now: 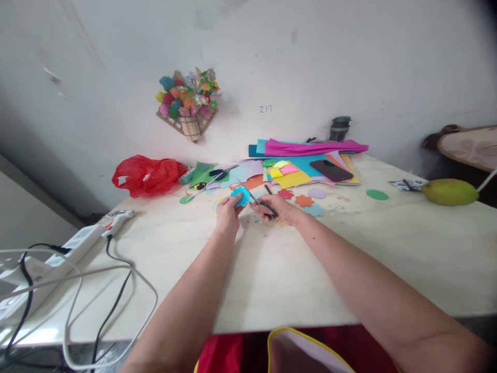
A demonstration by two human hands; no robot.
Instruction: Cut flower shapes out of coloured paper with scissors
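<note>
Between the thumb and fingers of my left hand [229, 210] is a bright blue flower-shaped paper cutout [241, 196] with a scalloped edge. Black-handled scissors [267, 208] are gripped in my right hand [281, 209], their blades pointing up and left beside the right edge of the cutout. Whether the blades touch it I cannot tell. Small paper scraps [256, 221] lie on the table under my hands. To the right lie a red flower cutout [286, 194], an orange flower cutout [304, 200], a light blue cutout [314, 210] and a lilac oval [317, 193].
Behind my hands are stacked coloured sheets [295, 180], a phone [331, 170] and another pair of scissors [222, 172]. A red plastic bag [145, 175] sits back left. Cables and a power strip [83, 238] occupy the left. A yellow-green object [450, 192] lies right.
</note>
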